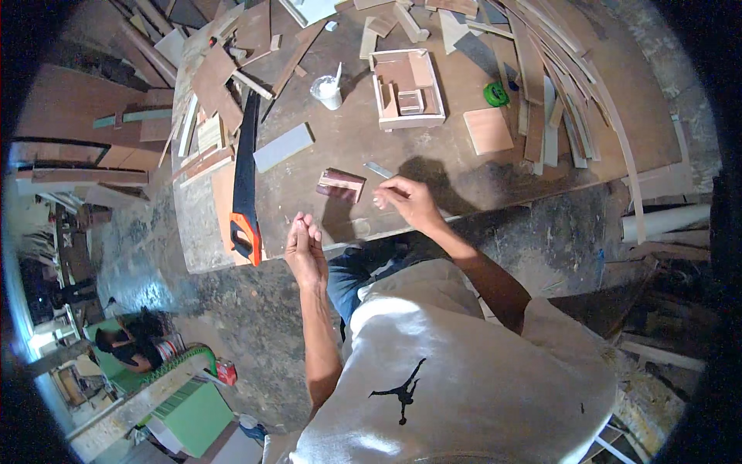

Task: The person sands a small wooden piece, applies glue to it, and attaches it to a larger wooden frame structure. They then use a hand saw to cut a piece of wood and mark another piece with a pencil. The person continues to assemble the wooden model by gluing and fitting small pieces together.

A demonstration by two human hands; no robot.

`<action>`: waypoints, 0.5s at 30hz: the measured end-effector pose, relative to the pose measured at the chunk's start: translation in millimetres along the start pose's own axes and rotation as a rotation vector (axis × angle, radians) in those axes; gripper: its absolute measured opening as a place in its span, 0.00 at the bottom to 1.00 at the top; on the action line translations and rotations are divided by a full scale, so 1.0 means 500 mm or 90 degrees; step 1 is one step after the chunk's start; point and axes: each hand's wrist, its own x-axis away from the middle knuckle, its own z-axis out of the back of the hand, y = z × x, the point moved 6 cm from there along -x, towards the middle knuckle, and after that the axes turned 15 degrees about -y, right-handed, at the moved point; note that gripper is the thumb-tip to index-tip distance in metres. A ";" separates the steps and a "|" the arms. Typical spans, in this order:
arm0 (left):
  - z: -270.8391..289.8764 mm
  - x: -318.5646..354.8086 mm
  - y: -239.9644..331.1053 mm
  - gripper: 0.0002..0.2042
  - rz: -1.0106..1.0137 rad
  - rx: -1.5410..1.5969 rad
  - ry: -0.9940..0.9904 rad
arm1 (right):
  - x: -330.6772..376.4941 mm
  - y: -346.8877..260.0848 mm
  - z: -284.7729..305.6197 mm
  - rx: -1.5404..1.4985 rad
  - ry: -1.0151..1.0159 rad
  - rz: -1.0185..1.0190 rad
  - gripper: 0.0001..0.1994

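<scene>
Two hands work at the near edge of the surface (464, 166). The left hand (305, 247) is loosely curled, the fingertips pinched together, perhaps on something very small; I cannot tell what. The right hand (408, 203) is also pinched, just beside a small dark wooden block (340, 184) that lies flat near the edge. The block looks light and stiff; I think it is best taken by its two long sides. A handsaw (244, 182) lies to the left.

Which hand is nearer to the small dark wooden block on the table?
The right hand is nearer, just right of the small dark wooden block. The left hand is below it, at the table edge.
</scene>
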 end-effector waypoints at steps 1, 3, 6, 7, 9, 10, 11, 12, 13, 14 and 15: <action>-0.003 -0.010 -0.007 0.14 -0.008 0.018 -0.027 | 0.001 -0.001 0.012 -0.018 0.017 -0.033 0.09; -0.007 -0.028 -0.026 0.13 -0.007 0.026 -0.055 | 0.004 0.006 0.016 -0.017 0.020 -0.024 0.11; -0.024 -0.060 -0.069 0.18 0.040 0.095 -0.231 | -0.009 -0.011 -0.012 0.038 -0.010 -0.023 0.11; -0.041 -0.069 -0.077 0.21 0.102 0.139 -0.293 | -0.017 -0.017 -0.030 0.071 -0.029 -0.003 0.10; -0.070 -0.091 -0.080 0.21 0.127 0.059 -0.214 | -0.041 -0.023 -0.062 0.186 -0.076 0.050 0.07; -0.079 -0.102 -0.080 0.21 0.139 0.018 -0.176 | -0.053 0.001 -0.075 0.146 -0.090 0.002 0.05; -0.083 -0.111 -0.065 0.19 0.115 -0.014 -0.232 | -0.059 0.003 -0.090 0.105 -0.095 0.036 0.05; -0.090 -0.126 -0.053 0.18 0.093 -0.029 -0.266 | -0.063 0.004 -0.099 0.063 -0.099 0.071 0.05; -0.111 -0.132 -0.022 0.18 0.067 -0.043 -0.294 | -0.069 -0.007 -0.113 0.138 -0.119 0.089 0.05; -0.120 -0.140 0.004 0.17 0.042 -0.058 -0.322 | -0.072 -0.016 -0.127 0.130 -0.116 0.113 0.05; -0.102 -0.156 0.020 0.17 0.071 -0.089 -0.378 | -0.070 -0.017 -0.142 0.133 -0.091 0.099 0.06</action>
